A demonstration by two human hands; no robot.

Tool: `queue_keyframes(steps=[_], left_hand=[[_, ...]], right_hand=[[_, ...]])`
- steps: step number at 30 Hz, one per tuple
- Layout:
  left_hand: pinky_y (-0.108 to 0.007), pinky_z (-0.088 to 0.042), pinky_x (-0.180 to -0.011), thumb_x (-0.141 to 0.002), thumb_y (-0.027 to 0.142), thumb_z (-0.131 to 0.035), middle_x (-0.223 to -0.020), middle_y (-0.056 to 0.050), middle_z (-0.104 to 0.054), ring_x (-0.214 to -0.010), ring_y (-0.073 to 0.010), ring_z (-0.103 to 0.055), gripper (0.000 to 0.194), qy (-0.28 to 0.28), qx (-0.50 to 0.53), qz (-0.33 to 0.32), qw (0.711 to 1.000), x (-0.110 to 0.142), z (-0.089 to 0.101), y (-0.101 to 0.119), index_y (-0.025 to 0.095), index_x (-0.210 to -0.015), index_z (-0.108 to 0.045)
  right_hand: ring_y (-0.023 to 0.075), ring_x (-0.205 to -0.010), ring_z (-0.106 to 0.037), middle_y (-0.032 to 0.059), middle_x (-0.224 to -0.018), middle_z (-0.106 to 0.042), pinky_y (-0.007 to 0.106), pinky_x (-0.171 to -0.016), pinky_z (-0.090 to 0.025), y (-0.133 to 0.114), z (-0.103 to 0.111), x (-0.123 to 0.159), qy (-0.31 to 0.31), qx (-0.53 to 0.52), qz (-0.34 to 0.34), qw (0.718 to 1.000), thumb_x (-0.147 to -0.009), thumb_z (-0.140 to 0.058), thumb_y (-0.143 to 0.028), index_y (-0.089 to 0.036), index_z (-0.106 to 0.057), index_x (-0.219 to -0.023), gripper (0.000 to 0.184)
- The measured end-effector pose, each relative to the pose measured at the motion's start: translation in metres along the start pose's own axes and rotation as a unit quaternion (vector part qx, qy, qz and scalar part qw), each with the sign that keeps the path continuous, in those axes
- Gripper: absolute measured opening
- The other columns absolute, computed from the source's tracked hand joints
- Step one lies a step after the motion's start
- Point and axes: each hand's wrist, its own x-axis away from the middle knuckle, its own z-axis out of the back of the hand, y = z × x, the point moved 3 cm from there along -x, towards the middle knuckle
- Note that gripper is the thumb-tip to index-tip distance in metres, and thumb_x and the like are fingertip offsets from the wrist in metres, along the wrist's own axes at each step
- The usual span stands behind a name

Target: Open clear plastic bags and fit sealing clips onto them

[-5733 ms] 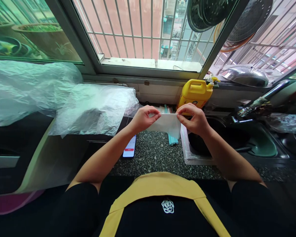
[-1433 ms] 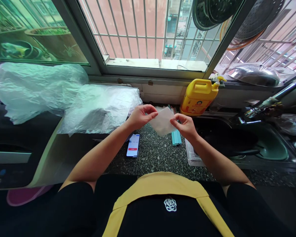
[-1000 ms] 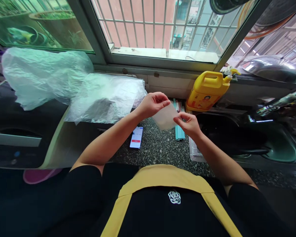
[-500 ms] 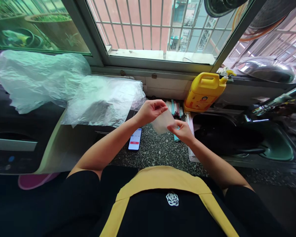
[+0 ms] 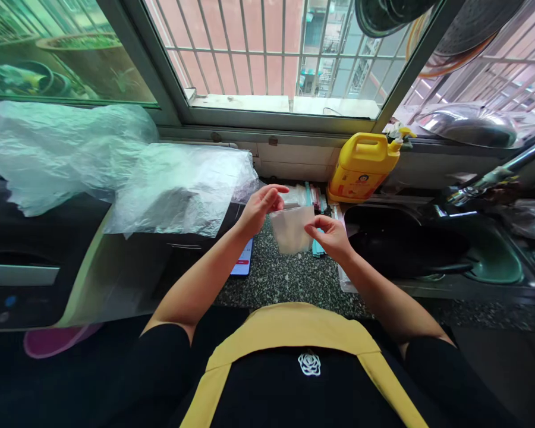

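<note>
A thin, translucent white square [image 5: 289,233] hangs above the counter; I cannot tell whether it is a single sheet or a small flat bag. My right hand [image 5: 332,236] pinches its right edge between thumb and fingers. Just above its upper left corner is my left hand [image 5: 262,208], index finger stretched out and the other fingers loosely bent, seemingly not gripping it. Behind and below the square lie turquoise strips [image 5: 318,248], partly covered by it and by my right hand. Left of it, a lit phone [image 5: 243,261] lies partly hidden under my left forearm.
A yellow jug [image 5: 361,169] stands by the wall under the window. The sink [image 5: 502,267] with a black pan [image 5: 405,244] is at right. Crumpled plastic sheeting [image 5: 178,190] covers things at left, beside a black-topped appliance [image 5: 40,238]. Small packets [image 5: 296,195] lie at the back.
Half a second ago both hands pinched the square, which hung slanted. Now it hangs nearly straight from my right hand, and my left hand has moved left, its fingers loosened.
</note>
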Motion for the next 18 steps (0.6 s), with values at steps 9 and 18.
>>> queue_keyframes(steps=[9,18], left_hand=[[-0.025,-0.046,-0.067,-0.058,0.051,-0.077,-0.068,0.0,-0.062,-0.064,-0.0102,-0.055,0.043,-0.018,0.053,0.138,0.989,0.016,0.0,-0.051,0.014,-0.069,-0.061],[-0.046,-0.039,-0.099,-0.084,0.029,-0.054,-0.125,-0.021,-0.054,-0.115,-0.0317,-0.054,0.029,0.06,-0.453,0.313,0.833,0.095,0.032,-0.145,0.01,-0.107,-0.056]], right_hand=[[0.0101,-0.058,-0.048,-0.0022,-0.06,-0.057,0.025,-0.06,-0.041,0.019,0.002,0.003,0.02,0.011,-0.017,1.0,-0.07,-0.067,-0.043,-0.019,-0.06,-0.063,0.026],[0.0117,-0.06,-0.05,-0.0016,-0.06,-0.055,0.027,-0.065,-0.043,0.043,-0.011,0.015,0.012,0.076,-0.018,0.997,-0.069,-0.058,-0.034,-0.019,-0.056,-0.06,0.018]])
